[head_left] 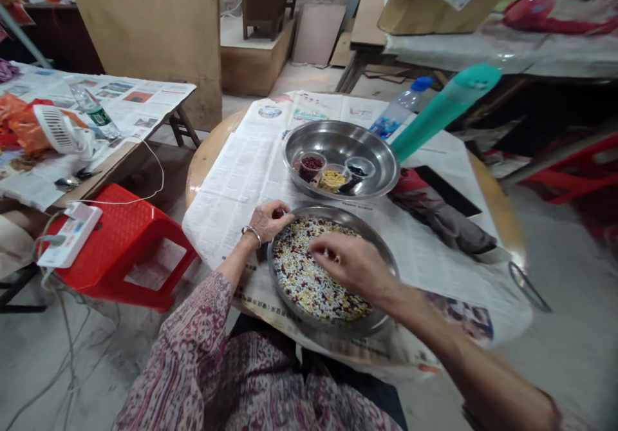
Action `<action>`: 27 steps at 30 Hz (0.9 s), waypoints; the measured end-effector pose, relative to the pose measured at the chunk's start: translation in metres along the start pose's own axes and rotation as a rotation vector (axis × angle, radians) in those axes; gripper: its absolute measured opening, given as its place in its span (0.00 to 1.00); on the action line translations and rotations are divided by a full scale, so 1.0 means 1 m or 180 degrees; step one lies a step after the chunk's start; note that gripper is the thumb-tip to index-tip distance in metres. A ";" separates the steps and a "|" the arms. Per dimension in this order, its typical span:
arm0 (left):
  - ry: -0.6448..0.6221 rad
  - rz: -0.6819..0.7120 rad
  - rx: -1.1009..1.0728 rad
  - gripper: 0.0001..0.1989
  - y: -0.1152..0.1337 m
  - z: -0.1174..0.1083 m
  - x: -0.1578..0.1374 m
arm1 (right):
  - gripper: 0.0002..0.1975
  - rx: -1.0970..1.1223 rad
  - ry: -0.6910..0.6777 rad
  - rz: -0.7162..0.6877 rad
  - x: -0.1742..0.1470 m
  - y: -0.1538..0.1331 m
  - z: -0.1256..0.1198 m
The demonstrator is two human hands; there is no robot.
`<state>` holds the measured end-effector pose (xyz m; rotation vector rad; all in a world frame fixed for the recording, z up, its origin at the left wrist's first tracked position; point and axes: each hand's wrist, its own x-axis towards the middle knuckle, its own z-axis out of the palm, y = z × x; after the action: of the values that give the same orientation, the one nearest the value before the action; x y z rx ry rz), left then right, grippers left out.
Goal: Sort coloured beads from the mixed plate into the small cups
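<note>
A round metal tray [393, 267] in front of me holds a mixed layer of white grains [309, 276] with dark red and yellow pieces among them. My left hand [271, 220], a bracelet at its wrist, is at the tray's left rim with its fingers curled; what they hold, if anything, is hidden. Over the middle of the grains is my right hand [355, 260], thumb and fingers drawn together in a pinch. Anything between those fingertips is too small to name. Behind the tray, a larger steel bowl [338, 133] contains clear cups of red beans [312, 163], yellow pieces [333, 180] and black pieces [358, 171].
Newspaper [226, 180] covers the round table. A blue-capped bottle [398, 109], a long green object [447, 112], a folded umbrella [439, 215] and a dark flat object [447, 189] lie behind and right. To the left stands a red stool [120, 244] bearing a power strip [72, 234].
</note>
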<state>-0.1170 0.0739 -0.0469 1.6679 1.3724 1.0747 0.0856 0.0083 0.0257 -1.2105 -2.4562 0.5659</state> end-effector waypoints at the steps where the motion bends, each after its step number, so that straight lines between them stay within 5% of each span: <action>1: 0.0009 0.0003 0.0003 0.06 0.000 0.000 0.001 | 0.08 -0.0047 -0.0238 -0.0129 -0.013 -0.006 0.009; 6: 0.0040 0.0002 -0.0013 0.07 -0.002 0.000 0.003 | 0.09 -0.0528 -0.0803 -0.0248 -0.038 -0.014 0.039; 13: 0.0063 0.0002 0.0043 0.09 -0.002 -0.002 0.005 | 0.11 -0.0989 0.0436 0.0817 -0.011 0.034 0.024; 16: 0.0054 -0.0035 0.0034 0.09 -0.001 -0.002 0.006 | 0.12 -0.1046 0.0609 0.1099 -0.001 0.038 0.023; 27: 0.0071 -0.0007 -0.0113 0.09 -0.003 0.000 0.007 | 0.07 0.0065 -0.0610 -0.0071 -0.029 -0.029 0.045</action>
<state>-0.1180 0.0809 -0.0486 1.6330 1.3615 1.1133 0.0618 -0.0396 -0.0027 -1.1684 -2.6104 0.7297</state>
